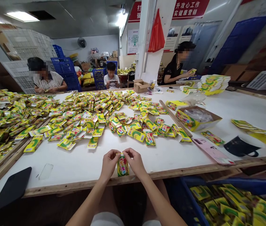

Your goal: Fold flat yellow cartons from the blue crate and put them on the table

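At the near edge of the white table [81, 164], a small yellow-green candy box [122, 165] with red and blue print stands between my hands. My left hand [110, 161] pinches its upper left corner. On the upper right corner, the fingers of my right hand [134, 159] are closed in the same way. The fingertips cover the top of the box, so its flap cannot be made out. Beyond my hands lies a wide pile of similar small boxes [95, 103], some with white end flaps sticking out.
Wooden strips [175, 117] divide the table. On the right are a display carton [194, 119] with clear plastic, a pink phone [212, 151] and a black mug [241, 147]. A blue crate [186, 191] of boxes stands below. A dark phone-like slab [13, 185] lies front left. Three people sit across.
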Demonstrator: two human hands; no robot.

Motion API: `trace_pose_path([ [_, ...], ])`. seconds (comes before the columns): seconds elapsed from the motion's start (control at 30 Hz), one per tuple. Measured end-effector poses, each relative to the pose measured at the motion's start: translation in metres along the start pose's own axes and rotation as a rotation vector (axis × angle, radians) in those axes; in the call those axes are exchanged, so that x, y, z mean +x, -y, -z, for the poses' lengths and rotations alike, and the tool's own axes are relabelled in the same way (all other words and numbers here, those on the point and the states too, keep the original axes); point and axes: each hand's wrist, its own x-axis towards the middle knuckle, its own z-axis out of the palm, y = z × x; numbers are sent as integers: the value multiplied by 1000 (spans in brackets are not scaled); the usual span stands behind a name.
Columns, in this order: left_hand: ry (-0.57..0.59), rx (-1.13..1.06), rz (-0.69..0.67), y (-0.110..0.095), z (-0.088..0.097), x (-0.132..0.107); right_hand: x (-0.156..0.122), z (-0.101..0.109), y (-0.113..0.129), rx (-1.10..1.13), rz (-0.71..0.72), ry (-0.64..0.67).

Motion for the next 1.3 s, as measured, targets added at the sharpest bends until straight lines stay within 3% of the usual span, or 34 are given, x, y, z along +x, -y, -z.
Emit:
trace_pose_path([
  [0.17, 56, 63, -20, 2, 4, -8, -2, 2, 3, 0, 21, 26],
  [0.3, 185, 210, -92, -6, 14, -20, -11, 5, 4, 48, 57, 100],
  [0.4, 284, 412, -238, -18, 24, -3, -18, 4, -1, 70, 48, 57],
  [0.47, 230, 618, -325, -26, 33, 28, -21, 2, -7, 55, 34, -30],
  [0.53, 45, 877, -313, -33, 44, 72, -23, 1, -11, 20, 24, -99],
  [0.6, -164, 1125, -136, -38, 56, 117, -23, 1, -13, -9, 26, -127],
  [0.7, -210, 1156, -24, -41, 71, 162, -22, 1, -13, -31, 29, -143],
  [0.8, -200, 1120, -9, -38, 76, 164, -21, 0, -14, -41, 11, -152],
  [0.9, -213, 1079, -90, -39, 85, 136, -21, 1, -19, -19, -15, -161],
  [0.97, -241, 1061, -146, -50, 105, 117, -21, 3, -24, -8, -47, -166],
  [1.03, -326, 1060, -173, -74, 140, 105, -19, 5, -28, -8, -73, -165],
  [1.13, -580, 1078, -187, -127, 212, 103, -16, 3, -26, -9, -80, -163],
  [1.2, -806, 1081, -230, -151, 254, 110, -17, 1, -21, -5, -75, -174],
  [1.23, -832, 1094, -265, -154, 267, 114, -19, 1, -19, 2, -73, -194],
  [1.3, -684, 1133, -299, -140, 273, 118, -26, 9, -18, 20, -73, -279],
])
